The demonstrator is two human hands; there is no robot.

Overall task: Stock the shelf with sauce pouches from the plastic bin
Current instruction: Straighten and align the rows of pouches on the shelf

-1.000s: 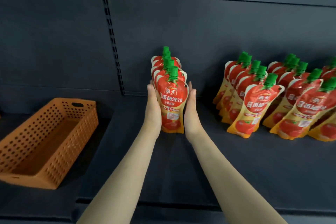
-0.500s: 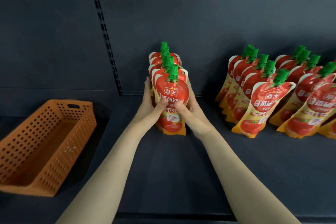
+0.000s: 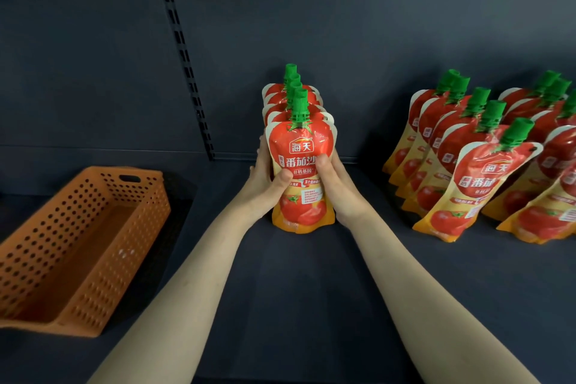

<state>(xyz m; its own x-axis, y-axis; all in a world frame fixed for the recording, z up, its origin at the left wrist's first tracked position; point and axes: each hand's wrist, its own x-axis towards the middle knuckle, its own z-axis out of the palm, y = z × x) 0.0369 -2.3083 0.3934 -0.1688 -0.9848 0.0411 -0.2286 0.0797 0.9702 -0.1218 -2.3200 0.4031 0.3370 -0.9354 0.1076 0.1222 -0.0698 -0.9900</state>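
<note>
While both hands press on one row of pouches, these entries run from left to right.

Bin: orange plastic bin (image 3: 78,246) sits at the left of the shelf (image 3: 296,290), well apart from the hands; stiff perforated walls, slot handle at the far end, nothing visible inside.

Left hand: left hand (image 3: 265,184) cups the left side of the middle row (image 3: 300,165), thumb across the front pouch; closed around the row, not clamped hard as far as can be judged.

Middle row: about five pouches stand upright in file, bases on the shelf, green caps (image 3: 299,103) lined up one behind another; glossy soft film, red above and yellow below, ribbed hard caps.

Right hand: right hand (image 3: 336,190) mirrors the left on the right side, thumb on the front face; holding the row.

Right rows: further pouches (image 3: 477,184) stand near the right edge, leaning leftward and well apart from the held row.

Shelf surface: dark, matt, flat; slotted upright (image 3: 184,53) on the back panel.

Risk one: soft, top-heavy pouches may topple forward on release if the bases are not seated flat.

Risk two: uneven squeeze could buckle the film and skew the file.

Risk three: a sideways push might slide the row out of line with the leaning rows.

Progress: judged near complete, since the bin looks empty.
</note>
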